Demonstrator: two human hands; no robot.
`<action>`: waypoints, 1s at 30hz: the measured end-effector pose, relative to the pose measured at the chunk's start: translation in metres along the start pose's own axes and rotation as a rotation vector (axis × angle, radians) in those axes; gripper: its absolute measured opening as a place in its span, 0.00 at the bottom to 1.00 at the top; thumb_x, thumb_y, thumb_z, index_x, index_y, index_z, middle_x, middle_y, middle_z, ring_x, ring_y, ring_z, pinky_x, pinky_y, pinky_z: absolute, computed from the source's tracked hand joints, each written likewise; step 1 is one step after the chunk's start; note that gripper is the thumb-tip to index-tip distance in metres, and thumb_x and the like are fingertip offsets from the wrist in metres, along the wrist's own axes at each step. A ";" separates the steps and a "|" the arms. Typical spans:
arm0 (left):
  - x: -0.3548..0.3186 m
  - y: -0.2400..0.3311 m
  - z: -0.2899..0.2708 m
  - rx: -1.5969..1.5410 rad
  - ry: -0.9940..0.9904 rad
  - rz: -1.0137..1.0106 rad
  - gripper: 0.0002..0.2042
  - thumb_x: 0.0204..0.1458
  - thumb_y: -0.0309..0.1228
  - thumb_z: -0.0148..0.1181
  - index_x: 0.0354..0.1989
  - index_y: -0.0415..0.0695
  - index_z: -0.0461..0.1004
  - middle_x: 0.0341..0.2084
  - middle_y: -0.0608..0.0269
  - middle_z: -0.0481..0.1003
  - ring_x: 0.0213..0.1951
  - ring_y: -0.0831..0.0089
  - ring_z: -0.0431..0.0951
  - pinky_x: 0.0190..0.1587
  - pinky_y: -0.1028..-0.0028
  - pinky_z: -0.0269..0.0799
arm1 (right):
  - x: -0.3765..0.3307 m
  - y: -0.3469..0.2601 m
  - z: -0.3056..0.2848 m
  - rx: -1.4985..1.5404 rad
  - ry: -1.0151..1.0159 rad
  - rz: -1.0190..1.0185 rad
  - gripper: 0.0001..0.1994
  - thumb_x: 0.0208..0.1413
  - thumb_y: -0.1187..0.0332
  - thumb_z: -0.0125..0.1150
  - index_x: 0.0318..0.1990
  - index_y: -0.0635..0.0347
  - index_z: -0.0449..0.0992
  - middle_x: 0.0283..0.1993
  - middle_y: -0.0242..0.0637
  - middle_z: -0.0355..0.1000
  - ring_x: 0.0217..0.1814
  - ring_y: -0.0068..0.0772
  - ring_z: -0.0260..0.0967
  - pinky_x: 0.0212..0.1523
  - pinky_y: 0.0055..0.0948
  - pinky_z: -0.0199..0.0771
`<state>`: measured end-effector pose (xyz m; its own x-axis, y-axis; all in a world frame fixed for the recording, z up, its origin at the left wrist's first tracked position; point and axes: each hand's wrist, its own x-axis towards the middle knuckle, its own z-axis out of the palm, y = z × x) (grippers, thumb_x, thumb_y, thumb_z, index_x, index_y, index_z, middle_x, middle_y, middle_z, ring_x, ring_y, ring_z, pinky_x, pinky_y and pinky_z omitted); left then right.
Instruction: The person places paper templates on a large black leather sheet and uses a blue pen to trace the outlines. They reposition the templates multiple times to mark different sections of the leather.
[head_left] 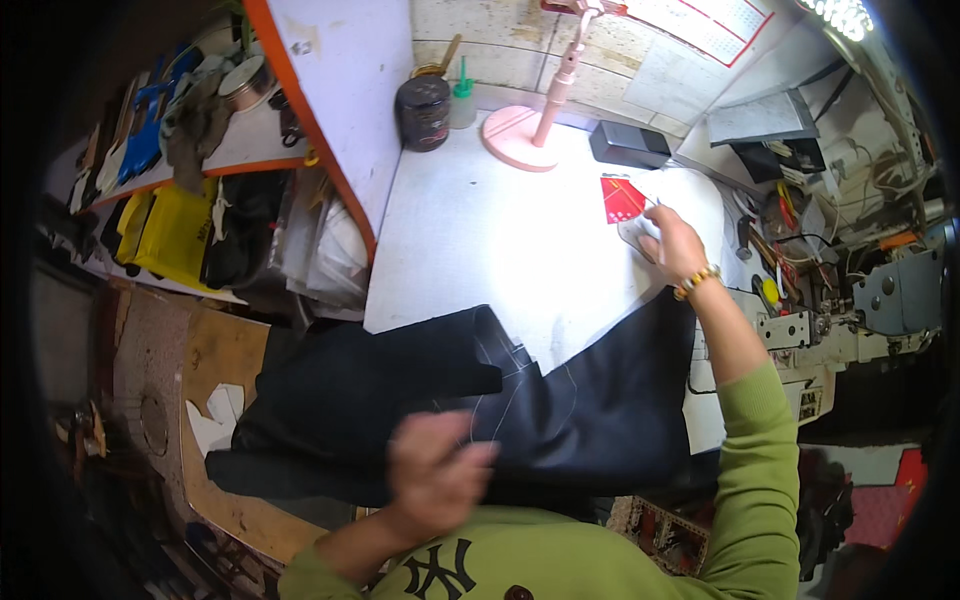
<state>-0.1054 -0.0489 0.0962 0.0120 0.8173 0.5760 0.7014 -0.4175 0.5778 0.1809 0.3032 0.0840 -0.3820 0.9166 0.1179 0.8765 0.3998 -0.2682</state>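
Note:
A large sheet of black leather-like material [625, 410] lies over the front of the white table [450, 240], partly folded, with thin pale lines drawn on it. My left hand [437, 470] is in front of the sheet, above its near part, its fingers smeared by motion. At the far right of the table, my right hand [677, 245] has its fingers bent around a small whitish thing, which glare and the fingers partly hide. A red card [622, 199] lies just left of that hand.
A pink lamp stand [520, 140], a dark jar [423, 112], a green-capped bottle [463, 100] and a grey box [628, 145] stand along the back. A sewing machine [895, 295] and tools are on the right. Orange-edged shelves [230, 160] hold bags on the left.

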 end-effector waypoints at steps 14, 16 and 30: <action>-0.208 -0.206 -0.121 -0.016 0.612 -1.342 0.21 0.62 0.40 0.56 0.56 0.37 0.71 0.49 0.47 0.76 0.51 0.59 0.75 0.53 0.67 0.68 | 0.078 0.015 0.058 -0.438 -0.127 -0.244 0.14 0.49 0.70 0.64 0.41 0.64 0.68 0.40 0.57 0.74 0.41 0.59 0.73 0.43 0.50 0.75; -0.212 -0.232 -0.128 0.081 0.642 -1.284 0.20 0.61 0.38 0.57 0.56 0.38 0.72 0.49 0.45 0.75 0.52 0.57 0.75 0.54 0.66 0.68 | 0.084 0.022 0.063 -0.437 -0.164 -0.215 0.15 0.48 0.72 0.63 0.42 0.65 0.67 0.39 0.58 0.74 0.42 0.60 0.73 0.43 0.50 0.75; -0.113 -0.302 -0.160 -0.019 -0.552 -1.070 0.32 0.49 0.23 0.66 0.65 0.45 0.64 0.41 0.53 0.77 0.43 0.65 0.77 0.49 0.69 0.72 | 0.060 -0.013 0.068 -0.487 0.086 -0.078 0.13 0.57 0.76 0.53 0.50 0.61 0.64 0.47 0.53 0.73 0.44 0.55 0.76 0.42 0.46 0.78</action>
<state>-0.4326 -0.0791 -0.0509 -0.2630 0.8109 -0.5227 0.5316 0.5739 0.6229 0.1263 0.3529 0.0298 -0.4444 0.8724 0.2038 0.8891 0.4016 0.2196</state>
